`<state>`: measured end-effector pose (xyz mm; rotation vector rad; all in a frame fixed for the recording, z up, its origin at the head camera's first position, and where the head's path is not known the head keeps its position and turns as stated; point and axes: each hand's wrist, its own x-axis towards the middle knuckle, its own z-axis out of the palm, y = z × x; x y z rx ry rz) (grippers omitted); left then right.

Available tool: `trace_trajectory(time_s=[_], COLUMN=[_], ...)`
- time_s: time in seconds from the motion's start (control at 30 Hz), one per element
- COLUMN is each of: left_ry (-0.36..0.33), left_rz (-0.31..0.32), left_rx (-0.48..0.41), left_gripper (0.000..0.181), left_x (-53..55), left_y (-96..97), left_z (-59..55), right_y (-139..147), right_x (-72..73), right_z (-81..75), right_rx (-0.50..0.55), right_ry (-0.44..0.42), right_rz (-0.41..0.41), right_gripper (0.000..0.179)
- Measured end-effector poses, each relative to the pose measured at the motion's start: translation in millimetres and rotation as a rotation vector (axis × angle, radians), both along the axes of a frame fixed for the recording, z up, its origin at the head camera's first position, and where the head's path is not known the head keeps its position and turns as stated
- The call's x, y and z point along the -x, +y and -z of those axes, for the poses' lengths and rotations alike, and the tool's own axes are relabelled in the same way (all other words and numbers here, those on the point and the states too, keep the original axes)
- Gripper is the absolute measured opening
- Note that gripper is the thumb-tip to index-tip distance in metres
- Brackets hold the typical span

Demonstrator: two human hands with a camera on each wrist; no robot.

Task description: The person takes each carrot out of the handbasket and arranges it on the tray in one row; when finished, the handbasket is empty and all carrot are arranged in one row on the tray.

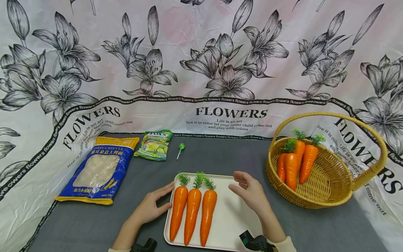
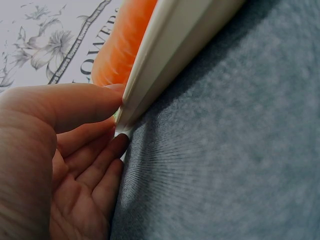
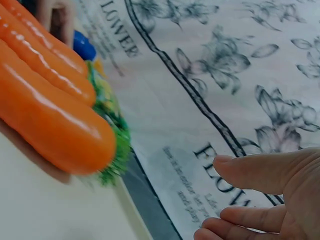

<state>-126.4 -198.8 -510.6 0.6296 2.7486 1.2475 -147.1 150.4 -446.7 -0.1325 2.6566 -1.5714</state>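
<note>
1 carrot [image 2: 121, 45] cropped, partly behind tray [image 2: 167, 50], left wrist view.

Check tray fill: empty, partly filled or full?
Partly filled. In the head view, three orange carrots lie side by side on the left part of the tray; its right part shows bare surface.

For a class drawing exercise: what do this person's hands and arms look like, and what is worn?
The left hand and right hand wear no gloves. Each wrist bears a black device, the right one showing a greenish patch. The sleeve edges are cream.
</note>
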Motion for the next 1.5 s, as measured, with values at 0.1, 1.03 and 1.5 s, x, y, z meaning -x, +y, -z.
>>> trace_trajectory(time_s=[0.1, 1.03, 1.5], left_ry=[0.007, 0.010, 0.004], left_rz=[-0.001, -0.002, -0.003], left_rx=[0.004, -0.010, -0.002], left_gripper=[0.057, 0.056, 0.056], left_x=[0.0, -0.2, 1.1], left_y=[-0.7, -0.5, -0.4], left_z=[0.3, 0.6, -0.1], right_y=[10.7, 127.3, 199.9], right_x=[1.1, 7.1, 41.5], right_z=[-4.8, -52.1, -66.1], right_rx=[-0.012, -0.118, -0.266], right_ry=[0.012, 0.072, 0.024], right_rz=[0.022, 0.255, 0.400], right_gripper=[0.052, 0.069, 0.079])
